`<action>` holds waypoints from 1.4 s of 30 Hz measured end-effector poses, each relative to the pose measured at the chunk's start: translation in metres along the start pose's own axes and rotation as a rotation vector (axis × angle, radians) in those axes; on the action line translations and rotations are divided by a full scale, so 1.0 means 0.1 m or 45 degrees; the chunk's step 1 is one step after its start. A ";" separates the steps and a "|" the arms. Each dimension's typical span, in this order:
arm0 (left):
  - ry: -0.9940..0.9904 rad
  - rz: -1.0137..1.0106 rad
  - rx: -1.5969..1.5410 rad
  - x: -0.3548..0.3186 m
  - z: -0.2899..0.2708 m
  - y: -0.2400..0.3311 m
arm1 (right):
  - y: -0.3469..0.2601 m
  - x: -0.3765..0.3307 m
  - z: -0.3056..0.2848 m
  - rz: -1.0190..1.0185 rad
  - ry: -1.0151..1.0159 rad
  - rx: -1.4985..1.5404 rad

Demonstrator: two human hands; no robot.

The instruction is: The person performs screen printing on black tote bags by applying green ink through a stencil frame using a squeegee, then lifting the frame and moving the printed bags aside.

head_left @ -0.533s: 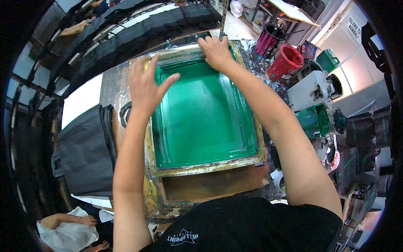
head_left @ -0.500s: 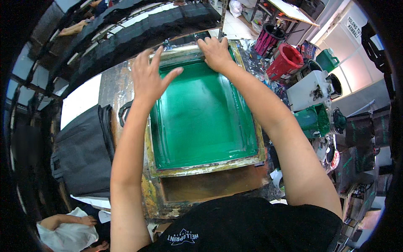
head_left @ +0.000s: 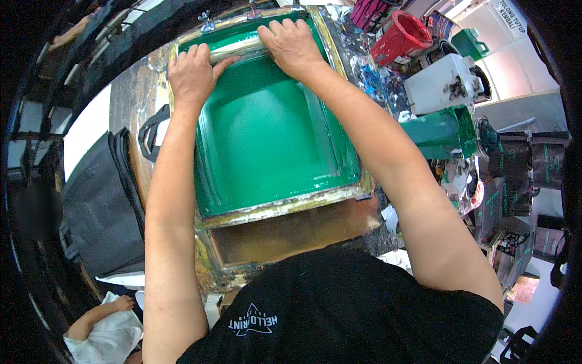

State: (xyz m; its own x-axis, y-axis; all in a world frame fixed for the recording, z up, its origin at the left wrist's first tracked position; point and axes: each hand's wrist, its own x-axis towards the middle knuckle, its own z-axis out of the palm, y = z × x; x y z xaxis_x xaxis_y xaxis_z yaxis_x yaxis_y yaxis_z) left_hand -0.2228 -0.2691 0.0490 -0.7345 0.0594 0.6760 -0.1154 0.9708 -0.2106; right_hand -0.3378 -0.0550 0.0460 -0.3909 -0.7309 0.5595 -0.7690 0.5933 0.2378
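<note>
Both hands now at far end of green printing screen [head_left: 273,133], shifted up from mid-frame spots held 0.5 s ago. Left hand [head_left: 193,74] and right hand [head_left: 292,43] clamped over pale squeegee bar [head_left: 237,47], fingers [head_left: 285,27] curled closed around it. Probably start position for pull stroke; blade edge hidden. Screen lying flat on stained counter [head_left: 130,103]. Black bags [head_left: 100,200] at left, red bucket [head_left: 400,36] at right.

A cluttered, paint-spattered worktable [head_left: 364,73] fills the right side — a red plastic bucket [head_left: 401,36] and a white plastic canister [head_left: 441,82] stand there. Black fabric bags [head_left: 100,200] are stacked at left — the light is bright and even.
</note>
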 end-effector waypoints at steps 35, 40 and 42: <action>-0.245 -0.670 -0.345 -2.38 -2.38 0.81 | -1.10 -2.17 -2.05 0.039 -0.186 0.282; -0.599 -0.855 -0.255 -2.67 -2.17 0.51 | -1.11 -2.18 -2.06 0.105 -0.060 0.361; -0.561 -0.868 -0.268 -2.73 -2.18 0.51 | -1.09 -2.12 -2.10 0.144 -0.068 0.399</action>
State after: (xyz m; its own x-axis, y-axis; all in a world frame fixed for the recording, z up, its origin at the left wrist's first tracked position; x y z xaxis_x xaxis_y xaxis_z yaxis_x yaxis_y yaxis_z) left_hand 0.1176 -0.1853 0.0073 -0.7482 -0.6102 0.2605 -0.5336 0.7867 0.3104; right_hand -0.0654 0.1061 0.0684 -0.5024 -0.6879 0.5238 -0.8340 0.5454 -0.0837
